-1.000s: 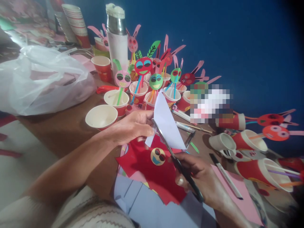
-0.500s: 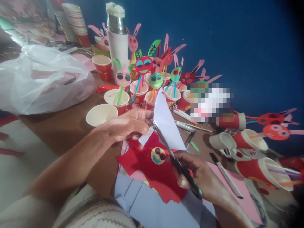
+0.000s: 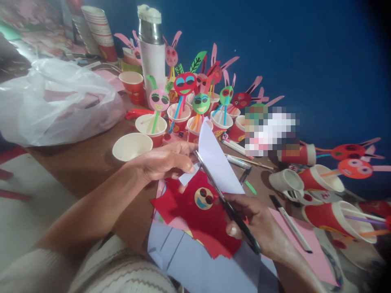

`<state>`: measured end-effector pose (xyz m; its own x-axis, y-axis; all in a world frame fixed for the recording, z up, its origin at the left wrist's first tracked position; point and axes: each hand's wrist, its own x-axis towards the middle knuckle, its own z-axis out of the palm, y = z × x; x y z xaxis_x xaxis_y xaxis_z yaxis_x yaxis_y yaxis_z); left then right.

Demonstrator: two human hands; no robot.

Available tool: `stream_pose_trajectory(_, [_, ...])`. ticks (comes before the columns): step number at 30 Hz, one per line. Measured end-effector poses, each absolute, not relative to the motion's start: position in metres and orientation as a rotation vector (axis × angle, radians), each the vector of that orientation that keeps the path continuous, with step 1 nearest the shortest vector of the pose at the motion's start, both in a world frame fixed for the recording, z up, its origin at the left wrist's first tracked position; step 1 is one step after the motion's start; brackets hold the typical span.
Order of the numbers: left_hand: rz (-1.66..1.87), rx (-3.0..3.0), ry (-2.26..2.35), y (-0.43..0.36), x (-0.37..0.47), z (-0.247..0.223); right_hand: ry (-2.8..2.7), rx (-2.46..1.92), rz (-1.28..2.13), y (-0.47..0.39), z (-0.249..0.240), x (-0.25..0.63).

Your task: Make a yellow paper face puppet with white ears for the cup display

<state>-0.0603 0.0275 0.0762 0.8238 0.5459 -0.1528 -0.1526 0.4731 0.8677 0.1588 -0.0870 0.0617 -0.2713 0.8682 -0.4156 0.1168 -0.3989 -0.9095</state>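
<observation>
My left hand (image 3: pixel 171 160) pinches the left edge of a white sheet of paper (image 3: pixel 218 162), which stands folded or curled in front of the cups. In my right hand (image 3: pixel 247 219) is a pair of scissors (image 3: pixel 227 205) with black handles, its blades pointing up and left across the paper beside my left fingers. The blades look nearly closed along the paper's edge. Below lies a jagged piece of red paper (image 3: pixel 180 213), with a small yellow paper face (image 3: pixel 204 198) on top. Pale blue-grey paper (image 3: pixel 195 260) spreads beneath it, close to my lap.
Paper cups with straw-and-paper rabbit figures (image 3: pixel 185 83) line the back. A white flask (image 3: pixel 154 65) stands behind them. To the left sits a plastic bag (image 3: pixel 61 106); an open cup (image 3: pixel 132 147) is near my left wrist. A marker (image 3: pixel 295 230) lies on pink paper at right.
The white paper's top tip has dipped slightly, and its lower right corner has shifted a little right. Both hands keep their holds.
</observation>
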Motion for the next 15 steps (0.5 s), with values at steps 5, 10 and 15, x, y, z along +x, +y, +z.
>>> stream_pose_trajectory(5, [0.455, 0.990, 0.431, 0.0265, -0.0601, 0.0761, -1.245, -1.464, 1.719, -0.0868, 0.0581, 0.1611])
stream_pose_trajectory(10, [0.437, 0.956, 0.351, 0.0276, -0.0618, 0.0752, -1.331, -1.510, 1.693, -0.0861, 0.0605, 0.1612])
stream_pose_trajectory(15, [0.462, 0.940, 0.363, 0.0279, -0.0615, 0.0730, -1.284, -1.428, 1.691, -0.0851, 0.0606, 0.1596])
